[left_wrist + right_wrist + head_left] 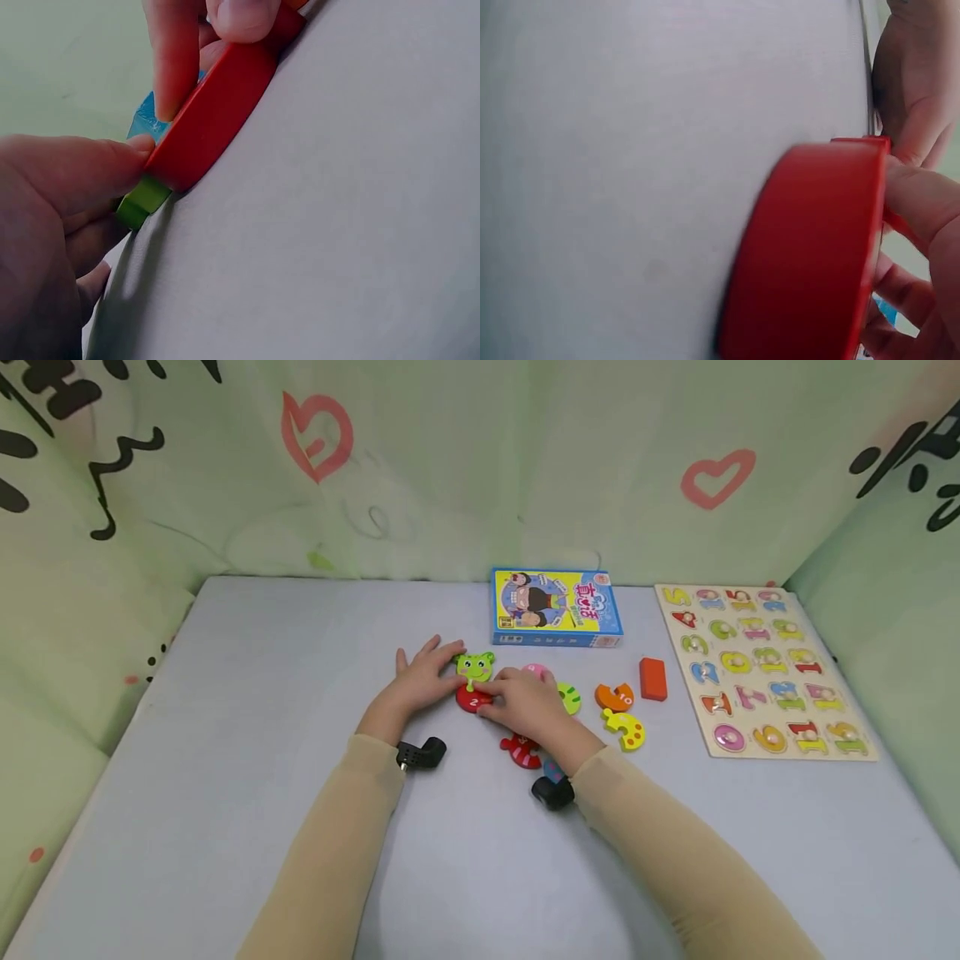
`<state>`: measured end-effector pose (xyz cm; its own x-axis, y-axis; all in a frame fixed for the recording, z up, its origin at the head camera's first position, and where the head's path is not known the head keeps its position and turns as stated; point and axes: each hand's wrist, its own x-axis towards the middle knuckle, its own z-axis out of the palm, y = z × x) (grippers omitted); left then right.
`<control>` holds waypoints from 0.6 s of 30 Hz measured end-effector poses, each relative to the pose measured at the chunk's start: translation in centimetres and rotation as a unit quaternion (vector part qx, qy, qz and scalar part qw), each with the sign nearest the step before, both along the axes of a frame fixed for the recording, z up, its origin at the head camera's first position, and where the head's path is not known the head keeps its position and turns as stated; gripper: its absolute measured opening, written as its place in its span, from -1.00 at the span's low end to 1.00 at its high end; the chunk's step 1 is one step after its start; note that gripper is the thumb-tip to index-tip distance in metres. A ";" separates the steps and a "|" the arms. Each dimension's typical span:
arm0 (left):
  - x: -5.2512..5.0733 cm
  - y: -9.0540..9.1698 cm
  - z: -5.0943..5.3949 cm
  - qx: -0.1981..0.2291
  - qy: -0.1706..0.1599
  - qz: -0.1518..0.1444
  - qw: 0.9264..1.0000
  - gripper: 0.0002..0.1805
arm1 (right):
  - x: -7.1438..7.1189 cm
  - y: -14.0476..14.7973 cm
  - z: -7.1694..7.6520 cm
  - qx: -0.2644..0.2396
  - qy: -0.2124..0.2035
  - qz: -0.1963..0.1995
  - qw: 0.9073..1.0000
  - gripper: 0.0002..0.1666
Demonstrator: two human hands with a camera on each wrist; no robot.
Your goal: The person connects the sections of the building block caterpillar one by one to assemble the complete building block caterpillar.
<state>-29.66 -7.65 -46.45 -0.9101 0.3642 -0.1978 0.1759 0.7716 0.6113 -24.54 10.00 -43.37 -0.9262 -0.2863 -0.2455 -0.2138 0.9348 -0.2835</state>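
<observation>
A green frog-faced piece (pixel 475 667) adjoins a red round piece marked 2 (pixel 471 700). The left hand (pixel 420 681) holds the green piece at its left side, fingers above and thumb below. Thumb and index finger of the right hand (pixel 528 702) pinch the red piece. In the left wrist view, the left thumb (pixel 82 169) meets the place where green (pixel 144 201) and red (pixel 217 112) join, and right-hand fingers (pixel 176 67) reach in from above. A large red edge (pixel 802 247) fills the right wrist view beside the right hand (pixel 930 225).
Around the right hand lie a red striped piece (pixel 522 752), a light green piece (pixel 569 697), an orange piece (pixel 615 697) and a yellow one (pixel 626 728). Farther out are a red block (pixel 652 679), a blue-yellow box (pixel 557 608) and a wooden puzzle board (pixel 765 672).
</observation>
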 end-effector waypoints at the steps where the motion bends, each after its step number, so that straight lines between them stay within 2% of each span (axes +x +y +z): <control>1: -0.1 0.0 0.0 0.000 0.000 0.000 1.000 -0.40 | 0.0 0.0 0.1 0.003 0.000 0.000 1.000 -0.38; 6: -0.2 0.1 -0.1 -0.002 0.004 -0.003 1.000 -0.39 | 0.0 0.3 0.4 0.002 -0.006 0.004 1.000 -0.38; 9: -0.2 -0.1 -0.3 -0.002 0.003 -0.004 1.000 -0.38 | 0.2 1.2 0.9 -0.037 -0.011 0.006 0.999 -0.36; 14: 0.0 -0.2 -0.4 0.003 0.001 -0.002 1.000 -0.37 | 0.6 4.5 2.3 -0.115 -0.014 -0.039 0.992 -0.40; 18: 0.0 -0.2 -0.3 0.004 0.002 -0.004 1.000 -0.38 | 1.5 6.9 2.6 -0.121 -0.027 -0.064 0.990 -0.42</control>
